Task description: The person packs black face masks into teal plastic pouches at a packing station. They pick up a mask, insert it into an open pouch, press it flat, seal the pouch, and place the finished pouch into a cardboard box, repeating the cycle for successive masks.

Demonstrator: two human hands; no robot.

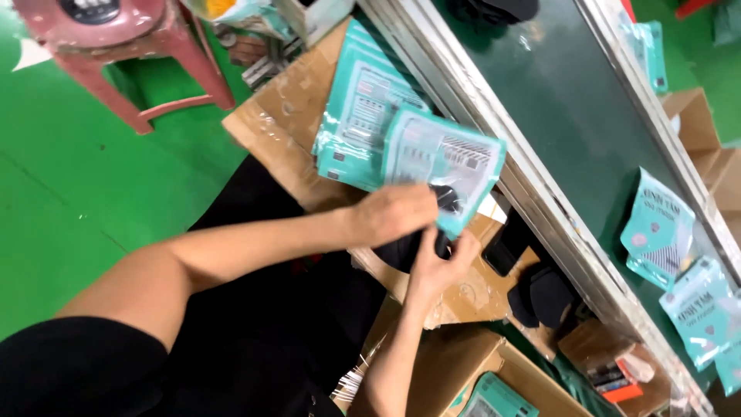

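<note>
At the far left a pink plastic stool (123, 46) stands on the green floor (93, 193). Next to the right, a cardboard sheet (289, 116) carries a stack of teal printed pouches (363, 116), lying flat and overlapping one another.

Just right of the stack, the left hand (397, 215) is closed around the lower edge of a single teal pouch (455, 166), thumb and fingers pinching it so that it tilts up above the cardboard. A small black item (448, 198) sits at the pouch's mouth, touching the left fingertips. The right hand (440, 262) comes up from below, its fingers curled and pressed to the bottom corner of the same pouch, beside more dark material (401, 251) held under both hands; what that material is cannot be told.

Below the hands lie open cardboard boxes (463, 363), one with another teal pouch (494, 398) inside. Black pieces (540, 297) rest near the metal rail (540, 208) of a dark green conveyor belt (571, 100). Far right, several filled teal pouches (671, 255) lie on the belt, well apart from the hands.
</note>
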